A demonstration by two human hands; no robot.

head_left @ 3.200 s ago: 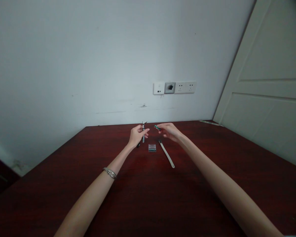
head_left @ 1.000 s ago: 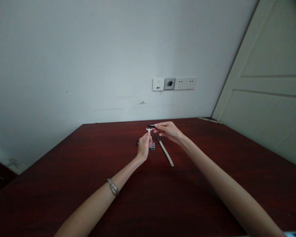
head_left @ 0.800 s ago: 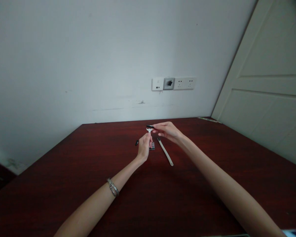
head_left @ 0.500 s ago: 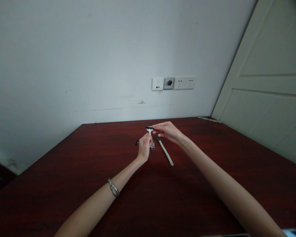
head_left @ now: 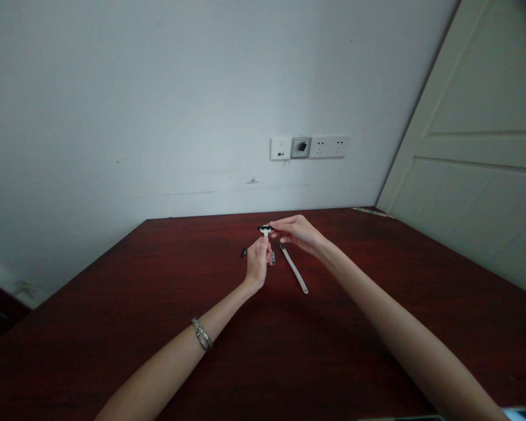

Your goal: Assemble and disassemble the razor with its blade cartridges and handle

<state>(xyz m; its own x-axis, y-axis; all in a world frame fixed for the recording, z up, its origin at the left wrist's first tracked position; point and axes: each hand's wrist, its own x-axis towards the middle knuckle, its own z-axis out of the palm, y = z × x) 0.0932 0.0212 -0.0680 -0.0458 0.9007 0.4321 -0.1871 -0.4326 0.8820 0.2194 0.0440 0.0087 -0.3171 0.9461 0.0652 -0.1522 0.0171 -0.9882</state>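
My left hand [head_left: 257, 263] is closed round the handle of a razor [head_left: 266, 232], which has a white neck and a black head pointing up and away from me. With thumb and fingers, my right hand [head_left: 300, 233] pinches the right end of the black razor head [head_left: 263, 227]. Below them a small clear plastic case [head_left: 272, 258] is partly hidden behind my left hand. Left of that hand lies a small black piece [head_left: 244, 252], too small to name. A slim off-white stick [head_left: 294, 269] with a dark tip and a hole at its near end lies under my right wrist.
The dark red wooden tabletop [head_left: 135, 304] reaches back to a white wall [head_left: 158, 117] with a row of sockets [head_left: 328, 147]. On the right stands a pale panelled door [head_left: 477, 175]. A flat strip [head_left: 372, 211] lies by the far right corner.
Both hands stay almost in place at the razor. The razor head has shifted very slightly to the left. The things on the table have not moved.
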